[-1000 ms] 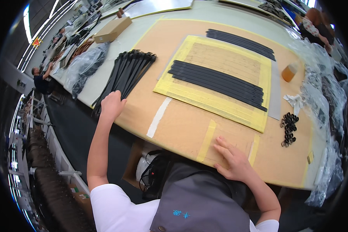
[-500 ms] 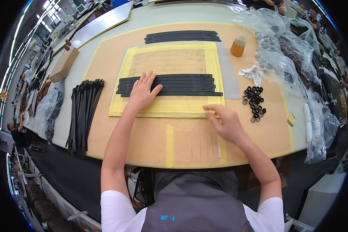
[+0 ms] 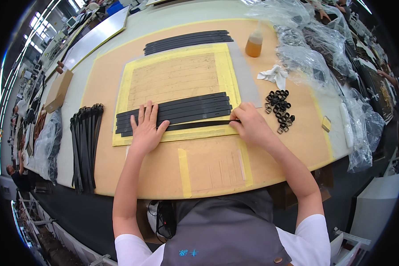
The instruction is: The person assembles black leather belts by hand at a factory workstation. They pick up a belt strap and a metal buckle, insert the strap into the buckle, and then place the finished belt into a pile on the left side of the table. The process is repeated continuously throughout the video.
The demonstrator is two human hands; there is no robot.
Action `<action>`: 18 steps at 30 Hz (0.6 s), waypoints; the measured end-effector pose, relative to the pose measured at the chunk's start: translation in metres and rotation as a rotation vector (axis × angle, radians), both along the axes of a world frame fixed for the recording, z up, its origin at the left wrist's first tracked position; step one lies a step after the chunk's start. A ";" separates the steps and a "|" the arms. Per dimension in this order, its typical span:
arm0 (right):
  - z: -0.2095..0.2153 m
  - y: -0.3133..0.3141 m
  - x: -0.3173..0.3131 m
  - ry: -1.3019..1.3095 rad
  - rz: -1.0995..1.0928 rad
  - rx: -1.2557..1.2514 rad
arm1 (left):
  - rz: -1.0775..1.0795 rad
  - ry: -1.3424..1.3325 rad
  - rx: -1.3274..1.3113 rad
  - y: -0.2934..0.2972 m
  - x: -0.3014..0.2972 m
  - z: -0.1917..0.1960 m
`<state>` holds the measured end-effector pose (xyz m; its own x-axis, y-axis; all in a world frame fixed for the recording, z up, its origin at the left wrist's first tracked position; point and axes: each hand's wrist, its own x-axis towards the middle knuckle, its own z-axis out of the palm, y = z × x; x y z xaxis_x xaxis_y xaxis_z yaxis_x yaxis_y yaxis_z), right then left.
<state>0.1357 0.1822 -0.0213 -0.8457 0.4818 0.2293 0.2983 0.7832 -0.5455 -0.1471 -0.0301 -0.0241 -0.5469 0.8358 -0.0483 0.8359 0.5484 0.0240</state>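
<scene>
On the near half of the yellow-edged board point(image 3: 223, 66), your left hand point(image 3: 146, 132) lies flat, fingers spread, over black strips point(image 3: 186, 106) while your right hand point(image 3: 251, 123) pinches the nearest strap point(image 3: 195, 125); a crooked tug could skew the row.

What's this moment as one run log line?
left hand: fingers spread on black straps; right hand: pinching lowest strap at right end; yellow-taped board: beneath straps; right of board: black loops, bottle of amber liquid

Strips point(image 3: 190, 106) on board point(image 3: 173, 75); bottle point(image 3: 254, 43) behind loops point(image 3: 278, 103), right of board.
</scene>
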 end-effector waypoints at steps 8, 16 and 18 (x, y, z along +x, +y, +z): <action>0.008 -0.029 0.005 0.151 0.124 -1.137 | -0.599 -0.489 0.561 0.024 0.104 0.032; 0.021 0.041 0.062 0.124 -0.362 -0.218 | -0.550 -0.656 0.454 0.036 0.116 0.015; 0.021 0.067 0.078 0.096 -0.437 -0.128 | -0.454 -0.801 0.459 0.039 0.115 0.012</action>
